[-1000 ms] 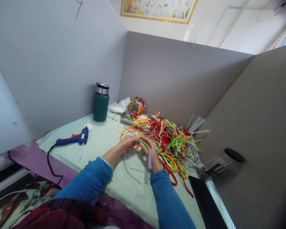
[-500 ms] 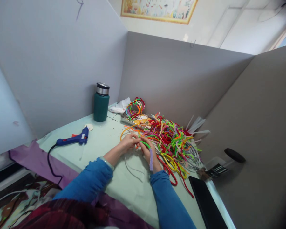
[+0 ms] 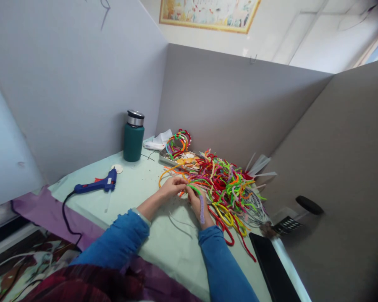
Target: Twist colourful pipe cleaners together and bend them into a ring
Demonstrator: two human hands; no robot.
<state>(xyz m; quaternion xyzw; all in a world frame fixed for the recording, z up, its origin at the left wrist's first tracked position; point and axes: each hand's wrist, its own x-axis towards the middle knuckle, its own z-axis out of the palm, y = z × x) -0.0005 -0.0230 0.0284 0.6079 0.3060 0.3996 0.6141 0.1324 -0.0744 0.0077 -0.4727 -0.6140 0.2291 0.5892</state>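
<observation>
Both of my hands meet over the table in front of the pile of pipe cleaners [image 3: 223, 178]. My left hand [image 3: 174, 187] is closed, fingertips pinched on the end of a green and purple pipe cleaner [image 3: 202, 205]. Close beside it, my right hand [image 3: 195, 204] is closed on the same piece, whose purple tail hangs over the back of that hand towards the wrist. A thin grey wire [image 3: 182, 222] curves out below my hands above the table. The fingertips hide the exact point of contact.
A blue glue gun [image 3: 97, 184] lies at the left with its black cord over the table edge. A green bottle [image 3: 134, 136] stands behind it. A metal tray [image 3: 167, 159] holds discs and coloured rings. A black flat object [image 3: 272, 266] lies at the right. Grey partitions enclose the table.
My two hands have come slightly apart at the fingertips, the right one shifting a little downward. The purple tail and the thin wire have swung slightly to the right.
</observation>
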